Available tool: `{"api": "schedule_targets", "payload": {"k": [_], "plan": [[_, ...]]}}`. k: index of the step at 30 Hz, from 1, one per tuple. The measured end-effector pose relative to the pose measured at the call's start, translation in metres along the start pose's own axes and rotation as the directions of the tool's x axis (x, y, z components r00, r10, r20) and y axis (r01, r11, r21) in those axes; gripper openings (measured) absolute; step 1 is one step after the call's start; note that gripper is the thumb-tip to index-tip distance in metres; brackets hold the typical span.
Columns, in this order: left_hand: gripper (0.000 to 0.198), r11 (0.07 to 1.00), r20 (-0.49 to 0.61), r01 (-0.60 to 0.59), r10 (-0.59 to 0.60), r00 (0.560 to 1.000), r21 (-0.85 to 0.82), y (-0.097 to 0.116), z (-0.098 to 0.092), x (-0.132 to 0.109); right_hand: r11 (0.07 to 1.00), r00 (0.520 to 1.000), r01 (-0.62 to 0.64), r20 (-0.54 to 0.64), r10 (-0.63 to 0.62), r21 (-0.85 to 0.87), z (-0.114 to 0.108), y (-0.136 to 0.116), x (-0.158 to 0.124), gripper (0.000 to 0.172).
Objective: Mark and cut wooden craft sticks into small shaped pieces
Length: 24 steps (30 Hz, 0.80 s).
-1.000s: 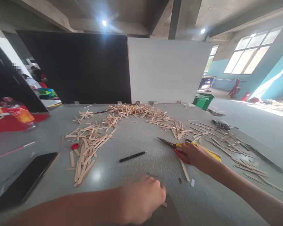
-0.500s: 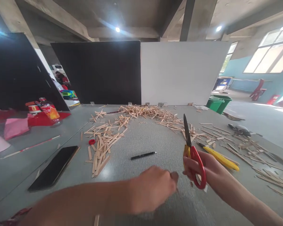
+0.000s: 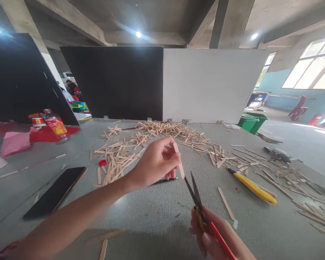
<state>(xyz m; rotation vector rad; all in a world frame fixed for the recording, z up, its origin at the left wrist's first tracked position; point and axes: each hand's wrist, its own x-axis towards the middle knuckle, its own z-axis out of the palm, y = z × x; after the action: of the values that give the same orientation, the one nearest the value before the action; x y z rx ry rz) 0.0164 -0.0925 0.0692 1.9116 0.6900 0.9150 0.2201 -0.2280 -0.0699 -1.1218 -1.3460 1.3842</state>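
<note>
My left hand is raised over the middle of the table, pinching a flat wooden craft stick that points down. In my right hand is a pair of scissors with red and yellow handles. Its blades are parted and aimed up at the stick's lower end; whether they touch it I cannot tell. Partly hidden below my left hand lies a black pen. One loose craft stick rests right of the scissors, and two more sticks lie near the front edge.
A heap of craft sticks curves across the back and left. A yellow utility knife and offcuts lie at right. On the left are a black phone, a red cap and a bottle. Black and white panels stand behind.
My left hand has risen and moved away from me, now with a craft stick showing in its fingers. My right hand has come down and left; the scissors' blades have opened.
</note>
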Motion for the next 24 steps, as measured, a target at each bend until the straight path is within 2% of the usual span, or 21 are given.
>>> {"api": "schedule_targets", "payload": {"k": [3,7,11,15,18,21,24], "plan": [[0.018,0.997,-0.135,-0.023,0.012,0.991,-0.078,0.001,-0.012,0.007,0.997,0.990,0.081,0.114,-0.080,-0.008,-0.002,-0.024,0.023,0.060],[0.018,0.988,-0.295,-0.086,0.044,0.955,-0.128,0.007,-0.028,0.009,0.983,0.978,0.181,0.114,-0.177,-0.025,0.004,-0.057,0.043,0.046],[0.015,0.983,-0.337,-0.112,0.056,0.940,-0.147,0.011,-0.031,0.007,0.976,0.964,0.208,0.155,-0.216,0.066,0.016,-0.052,0.046,0.044],[0.022,0.982,-0.248,-0.077,0.033,0.968,-0.171,0.014,-0.023,0.003,0.978,0.955,0.198,0.211,-0.207,0.063,0.017,-0.044,0.042,0.048],[0.016,0.983,-0.081,0.018,-0.033,0.996,-0.185,0.016,-0.015,-0.003,0.977,0.960,0.200,0.184,-0.212,0.079,0.014,-0.053,0.037,0.053],[0.020,0.978,0.084,0.130,-0.118,0.989,-0.161,0.019,-0.007,-0.011,0.979,0.970,0.192,0.135,-0.200,0.067,0.011,-0.063,0.033,0.054],[0.019,0.979,0.136,0.176,-0.161,0.978,-0.102,0.023,-0.002,-0.017,0.982,0.969,0.182,0.162,-0.189,0.056,0.009,-0.064,0.032,0.055]]}}
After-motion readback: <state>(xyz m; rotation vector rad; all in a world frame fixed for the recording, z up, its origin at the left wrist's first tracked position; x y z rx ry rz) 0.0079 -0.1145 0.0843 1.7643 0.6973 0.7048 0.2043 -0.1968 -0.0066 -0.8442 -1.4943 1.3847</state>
